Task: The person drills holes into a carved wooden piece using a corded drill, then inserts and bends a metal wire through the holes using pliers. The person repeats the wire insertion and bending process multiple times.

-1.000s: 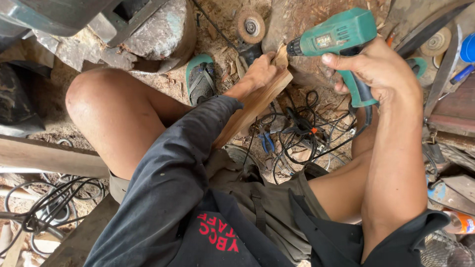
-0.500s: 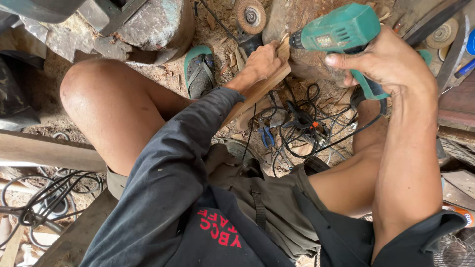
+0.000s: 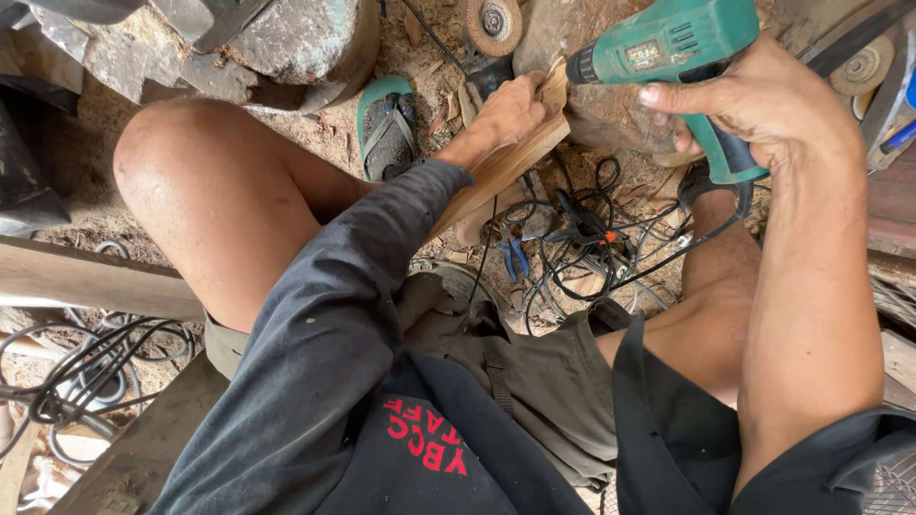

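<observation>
Head view: you sit low, knees apart, both hands raised over littered ground.
Left hand [image 3: 510, 110]: your fingers are wrapped around the top end of the plank [image 3: 501, 172], holding it tilted, its lower end running down behind your dark sleeve.
Right hand [image 3: 754, 100]: your fingers are closed on the grip of the green drill [image 3: 668, 43], forefinger stretched along its body.
Drill tip: the chuck sits just beside the plank's upper end at your left knuckles; you cannot tell whether the bit touches wood, since it is hidden there.
Room to move: little. A stump [image 3: 611, 105] stands right behind the plank, metal blocks [image 3: 248, 43] crowd the top left, and a beam [image 3: 86, 277] lies beside your left thigh.
Below the hands: a tangle of cables [image 3: 582, 238] fills the gap between your knees.
Cut off: the drill's top and the metal blocks run out at the upper edge; objects at the right edge are too cropped to identify.
Count: one drill, one plank, one sandal [image 3: 386, 129], two wire wheels [image 3: 493, 21] seen, a second cable bundle [image 3: 76, 372] at lower left.
</observation>
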